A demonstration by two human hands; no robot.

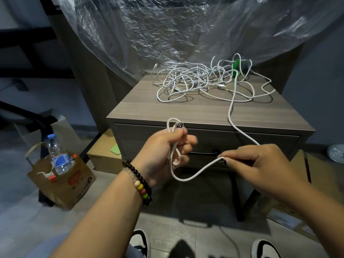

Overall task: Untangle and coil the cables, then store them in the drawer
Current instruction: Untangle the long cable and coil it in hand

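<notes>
A tangle of white cables [188, 79] lies on top of a grey wooden nightstand [149, 107], with a green piece [236, 67] at its back right. One white cable [231, 108] runs from the pile down over the front edge to my hands. My left hand [163, 153] grips a small loop of this cable in front of the drawer. My right hand [260, 164] pinches the same cable further along, and a slack bend hangs between the two hands. The drawer [260, 140] is closed, its dark handle partly hidden behind my fingers.
Clear plastic sheeting [167, 25] hangs behind the nightstand. A brown paper bag with a water bottle [55, 157] stands on the floor at left, beside a cardboard box [104, 155]. More boxes [297, 211] sit at right. My shoes [141, 241] are at the bottom.
</notes>
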